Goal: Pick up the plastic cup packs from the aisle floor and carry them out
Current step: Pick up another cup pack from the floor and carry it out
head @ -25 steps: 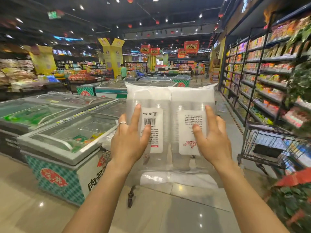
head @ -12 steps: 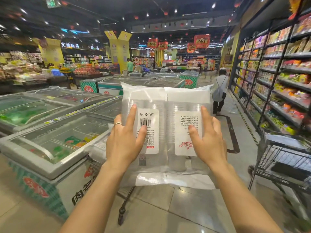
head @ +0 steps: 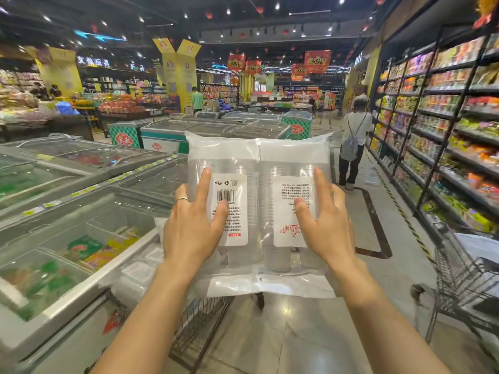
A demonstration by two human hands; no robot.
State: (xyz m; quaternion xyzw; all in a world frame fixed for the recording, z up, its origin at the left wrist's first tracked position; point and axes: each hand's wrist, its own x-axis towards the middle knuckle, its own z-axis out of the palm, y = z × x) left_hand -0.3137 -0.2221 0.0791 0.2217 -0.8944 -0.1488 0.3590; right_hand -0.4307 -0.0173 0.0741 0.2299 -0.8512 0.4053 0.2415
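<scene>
Pickup is done: the cup packs [head: 258, 157] are off the floor at 12 o'clock, with left hand [head: 194, 228] at 9 o'clock and right hand [head: 328, 225] at 3 o'clock, fingers clamped round them; carry-out is pending.

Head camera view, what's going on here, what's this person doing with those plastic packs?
A person is in a supermarket aisle with two clear plastic cup packs held up side by side, off the floor. The left grip holds the left cup pack, the right grip the right cup pack, forefinger and thumb on each label. Chest freezers lie to the left, stocked shelves to the right, another shopper ahead.
</scene>
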